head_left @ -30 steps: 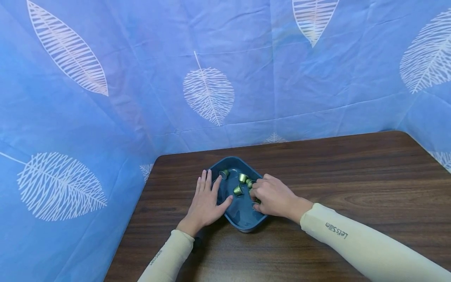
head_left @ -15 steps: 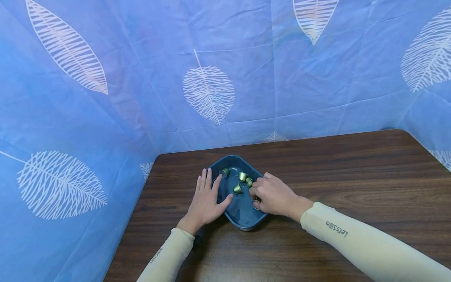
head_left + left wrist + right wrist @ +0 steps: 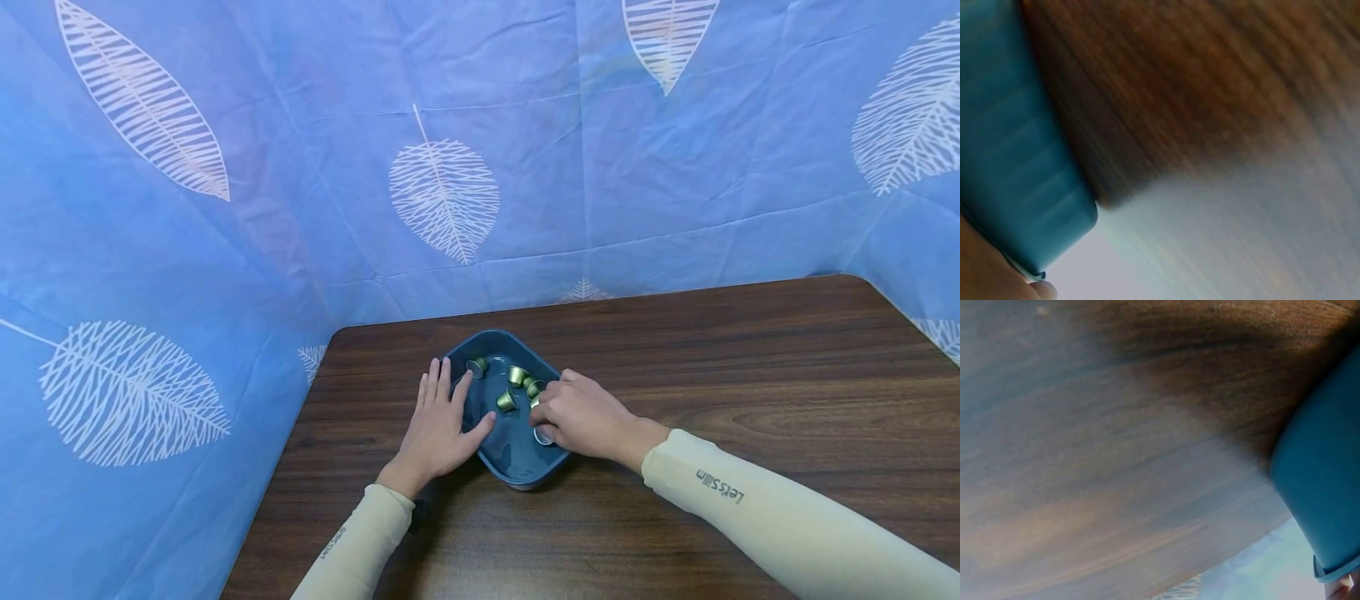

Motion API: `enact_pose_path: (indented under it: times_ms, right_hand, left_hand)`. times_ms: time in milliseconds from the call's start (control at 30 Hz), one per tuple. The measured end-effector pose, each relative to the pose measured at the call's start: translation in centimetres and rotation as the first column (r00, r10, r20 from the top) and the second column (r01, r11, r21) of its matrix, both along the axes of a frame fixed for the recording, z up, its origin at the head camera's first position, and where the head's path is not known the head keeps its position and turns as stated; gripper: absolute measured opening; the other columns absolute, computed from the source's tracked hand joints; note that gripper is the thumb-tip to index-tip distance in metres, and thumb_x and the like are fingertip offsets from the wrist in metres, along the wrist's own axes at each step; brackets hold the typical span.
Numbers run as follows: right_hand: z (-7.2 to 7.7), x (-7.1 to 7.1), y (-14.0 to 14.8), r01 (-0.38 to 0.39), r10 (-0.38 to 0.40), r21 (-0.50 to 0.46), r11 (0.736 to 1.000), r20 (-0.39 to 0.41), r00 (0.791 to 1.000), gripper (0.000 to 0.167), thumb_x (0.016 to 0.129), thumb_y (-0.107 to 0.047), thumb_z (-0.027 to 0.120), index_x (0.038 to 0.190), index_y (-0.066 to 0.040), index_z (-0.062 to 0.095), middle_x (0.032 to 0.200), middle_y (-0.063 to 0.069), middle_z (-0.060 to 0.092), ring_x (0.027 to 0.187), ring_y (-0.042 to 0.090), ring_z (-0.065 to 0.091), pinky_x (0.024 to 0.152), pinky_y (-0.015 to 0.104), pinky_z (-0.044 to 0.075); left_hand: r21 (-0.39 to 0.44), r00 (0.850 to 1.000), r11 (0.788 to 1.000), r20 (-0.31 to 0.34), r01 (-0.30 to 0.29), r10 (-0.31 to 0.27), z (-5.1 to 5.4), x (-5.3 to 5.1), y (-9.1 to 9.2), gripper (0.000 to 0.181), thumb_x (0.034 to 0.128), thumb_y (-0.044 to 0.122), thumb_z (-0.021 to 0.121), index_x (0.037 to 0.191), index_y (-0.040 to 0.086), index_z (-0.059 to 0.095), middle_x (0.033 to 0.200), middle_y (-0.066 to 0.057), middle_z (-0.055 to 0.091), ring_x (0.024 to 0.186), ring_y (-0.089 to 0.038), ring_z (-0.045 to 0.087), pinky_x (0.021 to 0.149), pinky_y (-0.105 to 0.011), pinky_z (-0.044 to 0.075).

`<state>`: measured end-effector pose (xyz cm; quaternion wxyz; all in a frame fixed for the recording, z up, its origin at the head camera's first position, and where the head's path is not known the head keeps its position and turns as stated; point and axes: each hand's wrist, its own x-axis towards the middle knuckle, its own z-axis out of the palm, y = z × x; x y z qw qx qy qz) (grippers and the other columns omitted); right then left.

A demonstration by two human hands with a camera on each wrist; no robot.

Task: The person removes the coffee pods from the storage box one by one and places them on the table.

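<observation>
Resting straight-fingered left hand (image 3: 441, 429) on blue tray (image 3: 517, 457) at nine o'clock; pinching silver-lidded capsule (image 3: 542, 437) inside at four with right hand (image 3: 579, 417), near green capsules (image 3: 506, 402).

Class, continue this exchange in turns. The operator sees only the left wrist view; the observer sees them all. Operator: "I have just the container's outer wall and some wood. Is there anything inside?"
Observer: Yes, small green capsules lie in the blue container, as the head view shows.

Operator: Is anything else in there?

Observer: The right hand comes over the rim on its own side, with its fingers inside.

Operator: And what is beyond the table?

Observer: A blue cloth printed with white leaves.
</observation>
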<state>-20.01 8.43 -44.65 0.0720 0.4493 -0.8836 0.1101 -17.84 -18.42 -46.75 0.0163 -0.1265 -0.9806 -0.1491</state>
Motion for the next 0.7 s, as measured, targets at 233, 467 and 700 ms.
enact_pose_path:
  times_ms: [233, 467, 700]
  right_hand:
    - [0.7, -0.1, -0.2, 0.031, -0.034, 0.065, 0.997, 0.039, 0.999, 0.027, 0.089, -0.048, 0.087, 0.096, -0.021, 0.086, 0.084, -0.011, 0.078, 0.070, 0.005, 0.052, 0.070, 0.027, 0.031]
    - [1.3, -0.4, -0.9, 0.034, -0.047, 0.142, 0.989, 0.087, 0.995, 0.027, 0.083, -0.045, 0.093, 0.094, -0.021, 0.085, 0.077, -0.013, 0.074, 0.068, 0.004, 0.052, 0.070, 0.030, 0.033]
    - [1.8, -0.3, -1.0, 0.049, -0.066, 0.159, 0.986, 0.101, 0.993, 0.023, 0.090, -0.035, 0.088, 0.106, -0.019, 0.085, 0.091, -0.006, 0.079, 0.079, 0.011, 0.059, 0.073, 0.031, 0.041]
  left_hand:
    - [0.007, 1.000, 1.000, 0.016, 0.001, -0.001, 0.3, 0.3, 0.0, 0.085, 0.1028, 0.067, 0.048, 0.168, 0.014, 0.037, 0.181, -0.021, 0.015, 0.170, -0.040, 0.004, 0.137, -0.061, 0.010]
    - [-0.010, 1.000, 1.000, 0.026, 0.006, -0.006, 0.2, 0.2, 0.0, 0.085, 0.1031, 0.067, 0.047, 0.169, 0.015, 0.036, 0.181, -0.020, 0.014, 0.171, -0.039, 0.003, 0.137, -0.061, 0.010]
    - [-0.011, 0.999, 1.000, 0.033, -0.004, 0.004, 0.3, 0.2, 0.1, 0.085, 0.1024, 0.068, 0.046, 0.169, 0.015, 0.036, 0.182, -0.019, 0.012, 0.171, -0.039, 0.003, 0.137, -0.060, 0.008]
